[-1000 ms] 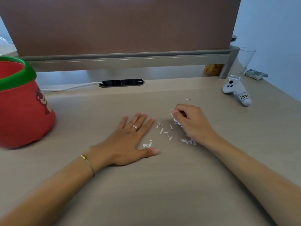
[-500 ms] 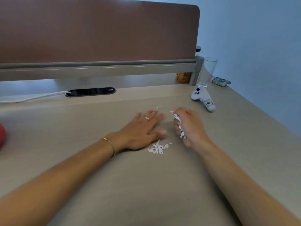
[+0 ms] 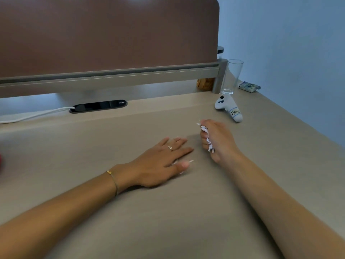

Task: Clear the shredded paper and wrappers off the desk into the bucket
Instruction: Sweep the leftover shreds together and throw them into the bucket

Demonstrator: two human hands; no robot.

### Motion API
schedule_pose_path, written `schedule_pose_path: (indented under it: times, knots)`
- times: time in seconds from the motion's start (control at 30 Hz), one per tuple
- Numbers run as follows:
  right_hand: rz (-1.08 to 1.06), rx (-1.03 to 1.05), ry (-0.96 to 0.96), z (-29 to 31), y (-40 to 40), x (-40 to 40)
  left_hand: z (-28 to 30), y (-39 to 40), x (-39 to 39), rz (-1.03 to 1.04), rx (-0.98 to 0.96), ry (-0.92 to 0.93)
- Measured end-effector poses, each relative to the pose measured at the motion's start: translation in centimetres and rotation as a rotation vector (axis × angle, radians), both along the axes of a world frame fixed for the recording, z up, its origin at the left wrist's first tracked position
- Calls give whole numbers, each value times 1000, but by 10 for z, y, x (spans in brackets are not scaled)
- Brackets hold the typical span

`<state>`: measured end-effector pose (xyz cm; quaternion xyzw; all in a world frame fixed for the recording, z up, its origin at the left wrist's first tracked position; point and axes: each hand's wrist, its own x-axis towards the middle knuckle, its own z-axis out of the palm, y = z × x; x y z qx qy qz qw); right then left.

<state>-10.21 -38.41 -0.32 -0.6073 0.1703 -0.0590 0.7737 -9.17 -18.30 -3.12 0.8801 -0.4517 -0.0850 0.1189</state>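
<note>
My right hand point(image 3: 221, 141) is a fist, closed around a bunch of white shredded paper point(image 3: 208, 142) that pokes out between the fingers, just above the desk point(image 3: 168, 212). Flat on the desk to its left lies my left hand point(image 3: 158, 163), palm down, covering a small pile of shreds; a few white strips point(image 3: 190, 161) show at the thumb. Of the red bucket only a sliver point(image 3: 0, 161) shows at the far left edge.
A white game controller point(image 3: 228, 108) lies at the back right, beside an empty drinking glass point(image 3: 232, 76) and a small wrapper-like packet point(image 3: 248, 86). A brown partition point(image 3: 104, 32) closes the back, with a cable slot point(image 3: 98, 106) and white cable point(image 3: 35, 114) under it.
My left hand slid back toward me over the loose pile of shreds, which now lies mostly hidden beneath it. The right fist has stayed closed on its paper. The view turned right, losing the bucket.
</note>
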Motion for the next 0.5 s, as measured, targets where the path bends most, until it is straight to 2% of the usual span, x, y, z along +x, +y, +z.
schedule_pose_path:
  times: [0.13,0.2,0.3,0.37,0.5]
  knots:
    - [23,-16,-5,-1,7,-4,4,26,-34,-47,-31,38]
    - [31,-29,-8,0,8,-6,7,39,-37,28,-57,9]
    - [34,-30,-11,2,9,-8,3,53,-38,204,98,-89]
    - [38,-37,-8,2,10,-9,-2,47,-40,252,161,-92]
    - [50,-65,-12,1,14,-9,-6,2,-41,259,114,-81]
